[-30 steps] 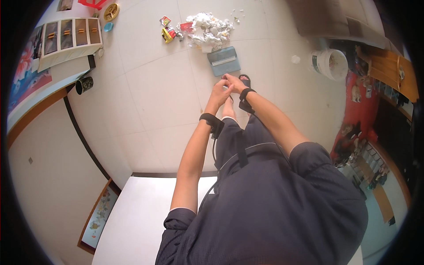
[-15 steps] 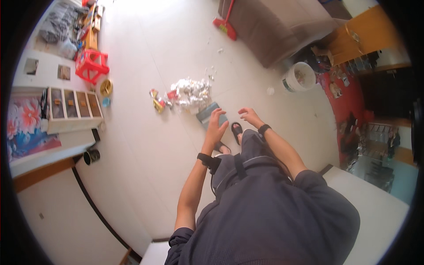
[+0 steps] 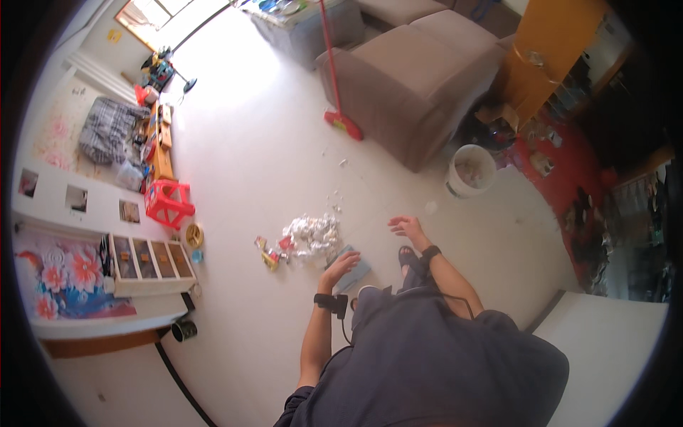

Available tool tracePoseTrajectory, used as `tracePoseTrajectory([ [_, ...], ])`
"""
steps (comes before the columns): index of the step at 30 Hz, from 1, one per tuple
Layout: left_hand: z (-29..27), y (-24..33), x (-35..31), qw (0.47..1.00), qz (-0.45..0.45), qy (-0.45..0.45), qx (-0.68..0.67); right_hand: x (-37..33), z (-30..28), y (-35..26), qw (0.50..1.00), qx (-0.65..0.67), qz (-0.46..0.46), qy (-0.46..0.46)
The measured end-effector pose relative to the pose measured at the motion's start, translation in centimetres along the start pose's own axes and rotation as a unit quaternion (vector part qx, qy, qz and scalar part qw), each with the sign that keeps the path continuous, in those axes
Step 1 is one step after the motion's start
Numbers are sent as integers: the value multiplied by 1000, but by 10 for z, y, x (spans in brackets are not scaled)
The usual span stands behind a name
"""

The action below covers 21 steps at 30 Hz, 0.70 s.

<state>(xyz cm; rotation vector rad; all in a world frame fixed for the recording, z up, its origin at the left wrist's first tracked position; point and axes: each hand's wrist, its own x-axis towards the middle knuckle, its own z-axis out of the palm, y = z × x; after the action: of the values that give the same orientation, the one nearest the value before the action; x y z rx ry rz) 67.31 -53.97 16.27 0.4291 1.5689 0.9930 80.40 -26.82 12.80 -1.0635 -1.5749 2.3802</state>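
Observation:
My left hand (image 3: 340,269) hangs in the air with its fingers stretched and holds nothing. Beneath it on the floor lies a flat blue-grey object (image 3: 356,278), partly hidden by the hand; its kind I cannot make out. My right hand (image 3: 410,229) is also empty, fingers apart, above the floor near my sandalled foot (image 3: 406,257). Just beyond the left hand, a heap of crumpled white and silvery scraps (image 3: 313,236) rests on the floor. A few red and yellow wrappers (image 3: 268,257) lie on its left side. Smaller bits (image 3: 336,203) are scattered farther off.
A red broom (image 3: 343,125) leans on the brown sofa (image 3: 398,85). To the right stands a white bucket (image 3: 472,171) with something inside, beside a red mat (image 3: 530,167). Along the left are a red stool (image 3: 169,203), a low drawer unit (image 3: 151,265) and a dark cup-like container (image 3: 184,330).
The view has tilted up, showing more of the far room and the window. Both hands remain empty, with the left now lower in the picture and over the blue-grey object.

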Motion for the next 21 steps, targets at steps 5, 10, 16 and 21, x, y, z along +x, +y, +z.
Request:
tracePoseTrajectory([
  [5, 5, 57, 80, 995, -32, 41, -80, 45, -91, -75, 999, -33, -1, 8],
  [10, -2, 128, 103, 993, 6, 44, -110, 81, -127, -99, 994, -49, -11, 94],
  [16, -48, 138, 176, 992, -85, -1, 93, 110, -80, -168, 983, -161, -13, -86],
  [21, -77, 145, 249, 995, -83, 27, 42, 146, -76, -196, 980, -144, 25, -137],
])
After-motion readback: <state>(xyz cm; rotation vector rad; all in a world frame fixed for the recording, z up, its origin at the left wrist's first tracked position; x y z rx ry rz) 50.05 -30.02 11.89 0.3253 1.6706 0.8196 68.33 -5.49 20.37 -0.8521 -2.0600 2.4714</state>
